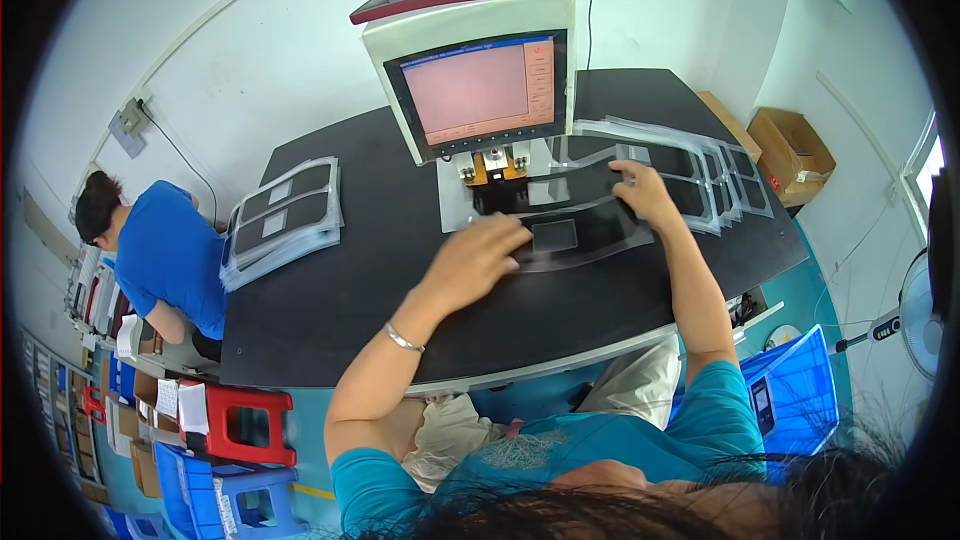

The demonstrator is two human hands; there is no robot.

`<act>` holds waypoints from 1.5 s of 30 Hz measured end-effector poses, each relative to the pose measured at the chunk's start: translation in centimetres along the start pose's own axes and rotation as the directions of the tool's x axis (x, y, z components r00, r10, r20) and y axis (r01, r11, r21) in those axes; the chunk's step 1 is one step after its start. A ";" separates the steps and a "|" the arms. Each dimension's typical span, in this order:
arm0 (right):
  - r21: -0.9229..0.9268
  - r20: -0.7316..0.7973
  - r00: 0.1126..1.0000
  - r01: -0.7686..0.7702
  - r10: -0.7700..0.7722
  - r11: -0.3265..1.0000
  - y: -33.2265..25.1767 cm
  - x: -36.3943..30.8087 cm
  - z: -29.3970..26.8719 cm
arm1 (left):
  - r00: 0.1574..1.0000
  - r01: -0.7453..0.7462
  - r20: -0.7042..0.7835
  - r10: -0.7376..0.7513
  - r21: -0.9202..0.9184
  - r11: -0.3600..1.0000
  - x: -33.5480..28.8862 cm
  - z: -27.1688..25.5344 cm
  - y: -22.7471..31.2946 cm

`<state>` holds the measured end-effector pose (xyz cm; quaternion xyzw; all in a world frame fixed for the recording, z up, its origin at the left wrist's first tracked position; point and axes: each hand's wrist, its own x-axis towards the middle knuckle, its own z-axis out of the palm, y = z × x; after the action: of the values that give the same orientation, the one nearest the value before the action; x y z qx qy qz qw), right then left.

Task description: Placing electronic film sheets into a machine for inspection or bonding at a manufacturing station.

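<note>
A clear plastic sheet with black panels [600,230] lies slanted between my hands, its near edge curving up a little. At its far right edge, my right hand [645,192] is closed on it with thumb and fingertips. My left hand [478,258] is at the sheet's left end, fingers bent and smeared by motion; whether they grip the edge cannot be told. Just beyond stands a machine with a lit monitor [480,85]. Its small metal and orange head [495,168] sits over a pale base plate [455,202], partly covered by the sheet.
Stacks of similar sheets lie on the black table [380,310]: a left stack [285,210] and a fanned right stack [715,175]. A person in blue [170,250] sits beyond the left edge. Around stand a cardboard box [790,155], a blue bin [800,390], a fan [920,310] and a red stool [250,420].
</note>
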<state>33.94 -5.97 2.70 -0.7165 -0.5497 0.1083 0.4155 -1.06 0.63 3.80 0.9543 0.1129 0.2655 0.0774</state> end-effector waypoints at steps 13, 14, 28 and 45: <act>0.057 0.045 0.995 -0.092 0.090 0.994 1.2 0.2 -2.6 | 0.450 0.872 -0.616 -0.646 0.458 0.170 -12.1 -6.2 -17.8; 0.067 0.063 0.992 -0.114 0.110 0.991 1.1 0.2 -2.6 | 0.363 0.888 -0.566 -0.740 0.451 0.091 -12.4 -6.2 -18.0; 0.005 0.074 0.992 -0.099 0.099 0.995 1.1 0.3 -2.6 | 0.412 0.863 -0.598 -0.688 0.498 0.085 -11.0 -6.5 -16.8; 0.079 0.077 0.992 -0.104 0.098 0.991 1.1 0.3 -2.3 | 0.729 0.642 -0.621 -0.287 0.476 0.601 -7.0 -6.6 -13.2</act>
<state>36.23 -6.88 3.45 -0.7212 -0.5224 0.1780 0.4186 -12.63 12.08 3.24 0.7506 0.4689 0.4053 -0.2290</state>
